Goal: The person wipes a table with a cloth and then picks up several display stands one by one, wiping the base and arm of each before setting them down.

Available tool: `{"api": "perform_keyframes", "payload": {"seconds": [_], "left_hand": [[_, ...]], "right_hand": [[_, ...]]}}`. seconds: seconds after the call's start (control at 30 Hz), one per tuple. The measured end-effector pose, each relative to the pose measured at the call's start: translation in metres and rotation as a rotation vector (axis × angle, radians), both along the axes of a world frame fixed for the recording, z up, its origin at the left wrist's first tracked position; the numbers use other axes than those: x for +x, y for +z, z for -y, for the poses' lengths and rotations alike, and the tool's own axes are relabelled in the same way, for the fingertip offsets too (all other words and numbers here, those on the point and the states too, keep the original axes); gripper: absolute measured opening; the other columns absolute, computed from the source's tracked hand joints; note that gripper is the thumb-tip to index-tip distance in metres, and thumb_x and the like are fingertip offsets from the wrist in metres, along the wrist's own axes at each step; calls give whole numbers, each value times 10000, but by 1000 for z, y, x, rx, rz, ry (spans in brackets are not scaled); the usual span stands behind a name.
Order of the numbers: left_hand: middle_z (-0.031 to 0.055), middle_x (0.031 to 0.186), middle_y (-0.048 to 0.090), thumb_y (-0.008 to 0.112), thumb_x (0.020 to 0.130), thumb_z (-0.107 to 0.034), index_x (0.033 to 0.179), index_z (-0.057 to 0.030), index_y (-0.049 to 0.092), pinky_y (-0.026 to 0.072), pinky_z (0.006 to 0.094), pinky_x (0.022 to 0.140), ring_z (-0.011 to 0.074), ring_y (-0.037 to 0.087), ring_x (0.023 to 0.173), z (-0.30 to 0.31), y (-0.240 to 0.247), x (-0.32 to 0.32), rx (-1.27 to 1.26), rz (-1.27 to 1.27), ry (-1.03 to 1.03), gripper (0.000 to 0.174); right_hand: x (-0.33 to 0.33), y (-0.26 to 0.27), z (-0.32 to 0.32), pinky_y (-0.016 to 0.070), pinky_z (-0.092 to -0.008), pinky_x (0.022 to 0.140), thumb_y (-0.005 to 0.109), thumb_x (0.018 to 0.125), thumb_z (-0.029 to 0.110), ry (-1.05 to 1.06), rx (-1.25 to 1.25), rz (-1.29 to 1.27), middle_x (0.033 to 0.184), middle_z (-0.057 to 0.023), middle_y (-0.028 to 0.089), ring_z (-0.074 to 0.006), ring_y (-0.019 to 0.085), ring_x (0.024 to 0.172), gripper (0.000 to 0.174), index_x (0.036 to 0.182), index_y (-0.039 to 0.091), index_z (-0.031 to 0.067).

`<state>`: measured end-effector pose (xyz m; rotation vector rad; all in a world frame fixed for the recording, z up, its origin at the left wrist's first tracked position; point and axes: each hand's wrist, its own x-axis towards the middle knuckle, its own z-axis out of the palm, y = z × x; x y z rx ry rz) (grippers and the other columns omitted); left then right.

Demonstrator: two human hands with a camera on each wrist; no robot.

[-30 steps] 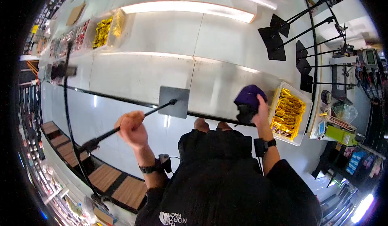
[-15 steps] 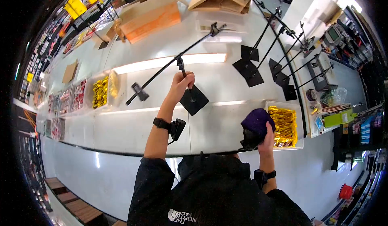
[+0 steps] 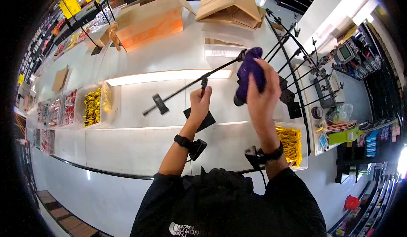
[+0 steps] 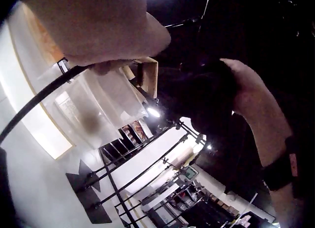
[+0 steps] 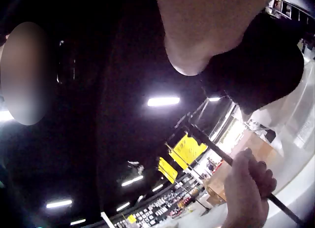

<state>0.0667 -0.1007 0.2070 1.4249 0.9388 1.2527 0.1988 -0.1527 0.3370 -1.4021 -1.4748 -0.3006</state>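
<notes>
My left hand (image 3: 200,102) grips the upright of a black stand, whose square base (image 3: 207,121) is below the hand, over the white table. A black crossbar (image 3: 182,88) slants across the top of the upright, with a clamp (image 3: 160,104) near its left end. In my right hand (image 3: 263,95) is a purple and black soft cloth item (image 3: 249,73), held up beside the crossbar's right end and overlapping it in the head view. The right wrist view shows this item as a dark rounded shape (image 5: 261,65), with my left fist round the pole beyond.
A bin of yellow packets (image 3: 289,146) stands at the table's right front. Several black stands (image 3: 292,97) line the right edge. Farther back are cardboard boxes (image 3: 150,27) and a clear plastic box (image 3: 222,50); bins of packets (image 3: 92,105) sit at left.
My left hand has brought the stand from the table's front edge to over the tabletop, crossbar swung up. My right hand has lifted the purple item from beside the yellow packets to the crossbar's end.
</notes>
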Motion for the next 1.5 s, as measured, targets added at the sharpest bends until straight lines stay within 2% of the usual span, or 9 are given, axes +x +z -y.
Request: {"api": "perform_keyframes", "payload": {"seconds": [0.27, 0.47, 0.57, 0.73, 0.97, 1.03, 1.17, 1.37, 1.5], "left_hand": [[44, 714, 572, 455, 853, -46, 908, 60, 554, 427, 276, 528, 97, 477, 607, -1, 6, -9, 182, 258, 8, 155], [107, 516, 338, 520, 842, -108, 691, 79, 475, 322, 312, 462, 74, 342, 549, -11, 4, -4, -70, -58, -107, 244], [22, 508, 309, 539, 866, -187, 608, 44, 412, 266, 296, 441, 74, 306, 525, -19, -4, -2, -87, 70, -39, 369], [16, 499, 285, 532, 849, -190, 582, 29, 356, 255, 311, 434, 89, 287, 494, -13, 7, 0, 8, -62, -58, 388], [-51, 520, 312, 547, 874, -281, 552, -52, 356, 220, 268, 435, 56, 293, 500, -18, -11, -5, 74, -32, 23, 439], [21, 487, 295, 532, 825, -210, 573, 28, 380, 254, 312, 428, 91, 298, 481, -14, 2, -7, -29, -10, 0, 378], [10, 485, 305, 527, 830, -214, 566, 30, 383, 255, 317, 426, 91, 301, 480, -21, -14, 1, 25, 115, -5, 388], [56, 478, 303, 517, 836, -227, 579, 47, 397, 264, 332, 430, 112, 304, 472, -24, -16, 4, 14, 115, -8, 394], [109, 473, 336, 518, 835, -232, 619, 74, 455, 300, 354, 442, 144, 330, 462, -16, -6, 4, 68, 25, 56, 380]], "right_hand": [[-65, -38, -37, 419, -329, 885, 612, 697, -10, 513, -156, -371, 1044, -132, 578, -277, 556, 992, 393, 1081, 553, 48], [-17, -41, -13, 395, -308, 914, 568, 775, 18, 511, -58, -689, 1063, -91, 589, -185, 535, 1016, 286, 1061, 576, 26], [30, -26, 18, 402, -338, 918, 608, 679, 49, 1046, -347, -936, 1061, -111, 594, -225, 551, 999, 318, 994, 590, 2], [61, -8, 55, 409, -353, 923, 637, 586, 166, 746, -501, -699, 1014, -161, 612, -267, 563, 1008, 397, 940, 610, -11], [31, 25, 70, 417, -375, 911, 637, 700, 190, 437, -68, -911, 1074, -140, 565, -255, 543, 1002, 455, 1104, 543, 2], [17, 30, 73, 425, -365, 892, 649, 696, 223, 380, 26, -141, 1082, -142, 563, -242, 537, 996, 414, 1055, 588, 26], [-37, 15, 84, 429, -377, 805, 765, 610, 342, 420, -154, 560, 1185, -136, 495, -293, 493, 940, 512, 1071, 626, 166], [-54, -6, 90, 358, -433, 945, 671, 689, 573, 589, -169, -3, 1276, -239, 397, -362, 410, 1164, 648, 1127, 559, 109], [-62, -1, 92, 379, -361, 907, 670, 782, 324, 374, -279, -198, 1205, -240, 440, -300, 450, 1114, 398, 1009, 498, 46]]}}
